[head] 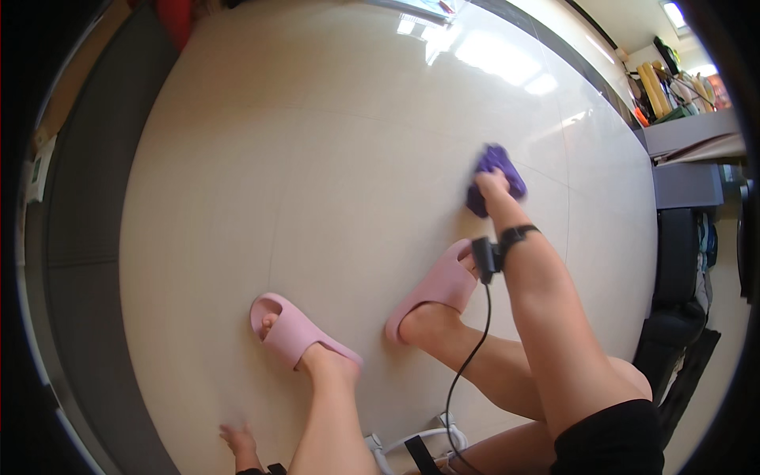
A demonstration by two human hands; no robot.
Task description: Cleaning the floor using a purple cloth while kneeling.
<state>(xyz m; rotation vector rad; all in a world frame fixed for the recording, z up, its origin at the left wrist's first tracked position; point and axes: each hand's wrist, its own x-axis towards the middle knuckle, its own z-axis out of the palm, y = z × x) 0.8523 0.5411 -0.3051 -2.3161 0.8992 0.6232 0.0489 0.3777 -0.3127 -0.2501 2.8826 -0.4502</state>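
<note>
My right hand (493,181) presses a bunched purple cloth (515,181) against the pale tiled floor (356,172), ahead of my right foot. A small black device (487,260) is strapped to that forearm, and a black cable hangs from it. Down at the lower left, my left hand (238,440) is slightly blurred, its fingers spread, with nothing seen in it. That hand is near my left foot, which wears a pink slide sandal (291,338). The matching pink sandal (436,282) is on my right foot, just behind the cloth.
White-framed casters (374,442) show between my legs at the bottom. A long dark grey base (89,208) borders the floor on the left. Along the right stand a black chair (674,255), a grey-blue box (687,185) and a shelf of assorted items (677,89).
</note>
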